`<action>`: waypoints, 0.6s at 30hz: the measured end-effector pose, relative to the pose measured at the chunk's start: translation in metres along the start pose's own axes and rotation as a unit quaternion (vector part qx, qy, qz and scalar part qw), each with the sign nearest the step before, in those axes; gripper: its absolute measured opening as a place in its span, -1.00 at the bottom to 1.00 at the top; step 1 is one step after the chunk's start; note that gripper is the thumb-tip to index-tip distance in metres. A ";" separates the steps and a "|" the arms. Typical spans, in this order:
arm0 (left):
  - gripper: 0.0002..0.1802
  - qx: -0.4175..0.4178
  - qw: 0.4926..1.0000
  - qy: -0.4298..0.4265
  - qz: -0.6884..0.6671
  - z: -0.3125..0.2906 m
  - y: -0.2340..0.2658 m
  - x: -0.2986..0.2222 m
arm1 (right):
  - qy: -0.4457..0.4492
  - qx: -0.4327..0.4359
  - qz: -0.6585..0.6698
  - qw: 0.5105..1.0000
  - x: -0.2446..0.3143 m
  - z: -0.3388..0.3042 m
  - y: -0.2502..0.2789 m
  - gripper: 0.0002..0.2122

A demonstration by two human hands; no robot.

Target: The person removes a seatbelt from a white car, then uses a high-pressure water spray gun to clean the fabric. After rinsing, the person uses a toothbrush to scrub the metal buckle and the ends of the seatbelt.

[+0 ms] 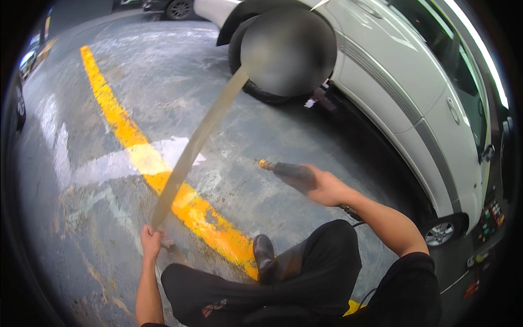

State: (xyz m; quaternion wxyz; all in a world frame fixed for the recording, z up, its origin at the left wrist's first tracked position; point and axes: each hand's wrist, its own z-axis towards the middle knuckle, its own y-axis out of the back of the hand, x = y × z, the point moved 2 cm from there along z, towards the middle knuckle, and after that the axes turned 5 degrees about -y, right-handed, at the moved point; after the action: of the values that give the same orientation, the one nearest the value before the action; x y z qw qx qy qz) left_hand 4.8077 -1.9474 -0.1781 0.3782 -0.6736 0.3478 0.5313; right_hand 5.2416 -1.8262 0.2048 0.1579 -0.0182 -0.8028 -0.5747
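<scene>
My left hand (151, 242) is closed around the lower end of a long, flat, yellowish strip (199, 141), low on the left. The strip slants up and away to the right, and its far end runs into a round blurred patch by the car wheel. My right hand (327, 188) is wrapped round a dark handheld tool (294, 175) with a brass-coloured tip, which points left. The tool's exact kind is not clear. It is held apart from the strip. A dark band shows near my right wrist.
A white car (381, 82) stands along the right. Its tyre (235, 52) is partly hidden by the blurred patch. A worn yellow line (117, 117) crosses the grey floor (114, 229). My boot (263, 252) rests beside the line. Colourful items (490, 220) lie at the far right.
</scene>
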 end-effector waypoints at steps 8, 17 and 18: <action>-0.73 -0.060 0.929 -0.274 0.242 -0.050 0.015 -0.031 | 0.015 -0.008 0.053 0.998 0.008 0.004 -0.001 -0.35; -0.58 -0.119 0.964 -0.059 0.231 -0.041 0.018 -0.010 | 0.049 0.029 0.017 0.998 0.009 0.041 -0.023 -0.37; -0.60 -0.130 0.969 -0.048 0.206 -0.036 0.019 -0.010 | 0.065 0.031 0.029 0.997 0.004 0.045 -0.027 -0.37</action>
State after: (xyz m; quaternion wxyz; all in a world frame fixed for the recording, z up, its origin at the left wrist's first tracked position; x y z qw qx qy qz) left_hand 4.8055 -1.9874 -0.1660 0.1863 -0.6049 0.3886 0.6696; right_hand 5.2215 -1.7939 0.1678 0.2268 0.0009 -0.8073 -0.5448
